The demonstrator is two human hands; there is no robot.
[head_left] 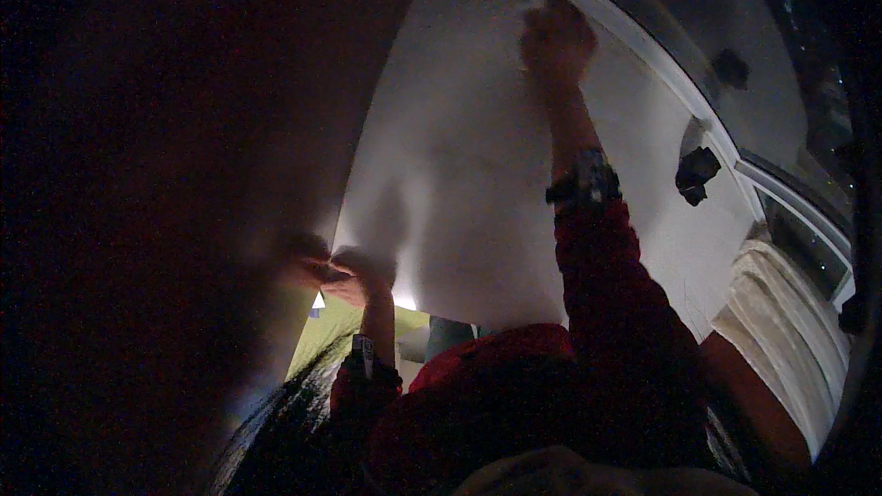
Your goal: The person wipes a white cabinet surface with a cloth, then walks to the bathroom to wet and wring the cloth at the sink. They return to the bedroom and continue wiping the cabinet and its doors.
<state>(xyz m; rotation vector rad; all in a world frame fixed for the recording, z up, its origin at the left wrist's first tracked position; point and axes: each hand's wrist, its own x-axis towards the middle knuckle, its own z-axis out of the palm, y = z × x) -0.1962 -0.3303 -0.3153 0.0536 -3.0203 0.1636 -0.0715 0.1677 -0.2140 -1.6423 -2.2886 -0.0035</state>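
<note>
My left hand (356, 283) is at the edge of a tall dark panel (230, 129) on the left, fingers stretched out and touching it. A blurred, hand-like shape beside the fingertips looks like its reflection in the panel. Reaching far ahead, my right hand (560, 41) is over a broad white surface (459, 138). Its fingers look curled, with a small pale thing at their tips that is too blurred to name. Both wrists carry dark bands, and the sleeves are dark red.
A white-framed window (808, 220) with dark glass runs along the right. A black object (697, 174) sits by its frame, above a pale folded cloth (781, 312). A yellow-green surface (331, 331) shows below my left hand. The scene is very dim.
</note>
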